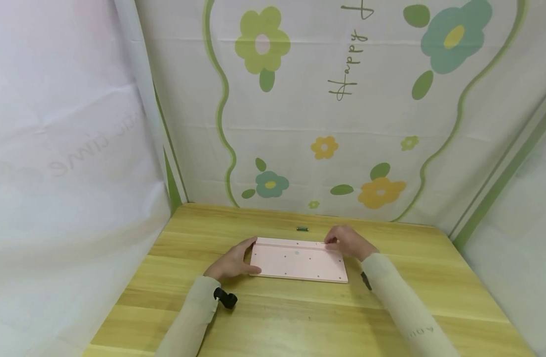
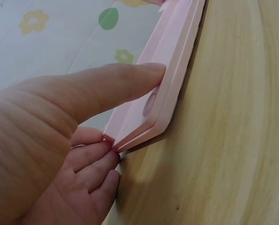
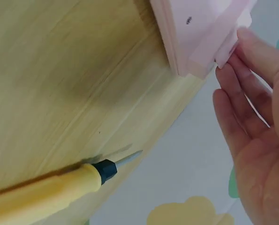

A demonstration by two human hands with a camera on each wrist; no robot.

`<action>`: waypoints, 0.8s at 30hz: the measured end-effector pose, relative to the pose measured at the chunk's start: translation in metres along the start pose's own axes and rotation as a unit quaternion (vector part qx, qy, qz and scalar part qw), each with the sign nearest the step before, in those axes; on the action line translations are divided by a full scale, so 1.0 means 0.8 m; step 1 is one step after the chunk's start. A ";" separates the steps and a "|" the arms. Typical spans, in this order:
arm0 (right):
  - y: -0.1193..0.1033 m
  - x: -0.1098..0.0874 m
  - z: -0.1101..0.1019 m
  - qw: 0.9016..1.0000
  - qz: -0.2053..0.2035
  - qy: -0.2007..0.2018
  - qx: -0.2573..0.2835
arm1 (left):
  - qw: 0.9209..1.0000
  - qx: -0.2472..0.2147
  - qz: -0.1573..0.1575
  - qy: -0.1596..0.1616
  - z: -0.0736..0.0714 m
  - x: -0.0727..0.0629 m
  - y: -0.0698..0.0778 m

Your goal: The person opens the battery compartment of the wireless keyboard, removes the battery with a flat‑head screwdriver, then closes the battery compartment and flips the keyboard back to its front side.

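Note:
A pink keyboard [image 1: 295,263] lies face down on the wooden table, its underside dotted with small screw holes and a raised ridge along the far edge. My left hand [image 1: 232,260] grips its left end, with the thumb on the underside and the fingers at the far corner. At the far right corner my right hand [image 1: 350,242] pinches a small pink battery cover [image 3: 227,50] at the ridge. The right wrist view shows thumb and fingertips on that piece; whether it is seated or loose I cannot tell. Beyond the keyboard lies a small green battery [image 1: 302,229].
A yellow-handled screwdriver [image 3: 50,194] lies on the table in the right wrist view; the head view does not show it. The wooden table [image 1: 273,322] meets a flower-printed cloth [image 1: 295,148] at the back, and white cloth walls stand on both sides.

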State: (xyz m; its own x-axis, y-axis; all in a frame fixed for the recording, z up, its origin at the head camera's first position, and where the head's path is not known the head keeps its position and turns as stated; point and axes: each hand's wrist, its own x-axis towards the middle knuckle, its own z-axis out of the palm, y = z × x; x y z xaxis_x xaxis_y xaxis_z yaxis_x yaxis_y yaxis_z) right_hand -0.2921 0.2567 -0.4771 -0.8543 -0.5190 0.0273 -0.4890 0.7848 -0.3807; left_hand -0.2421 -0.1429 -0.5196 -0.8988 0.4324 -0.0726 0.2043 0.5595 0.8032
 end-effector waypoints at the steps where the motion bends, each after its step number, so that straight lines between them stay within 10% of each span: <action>1: -0.001 -0.001 0.001 1.000 -0.007 0.002 -0.010 | 1.000 -0.002 -0.001 0.000 0.000 0.001 0.000; 24: -0.016 -0.011 0.027 0.982 -0.056 0.083 -0.160 | 1.000 -0.015 -0.003 0.006 -0.002 -0.003 -0.003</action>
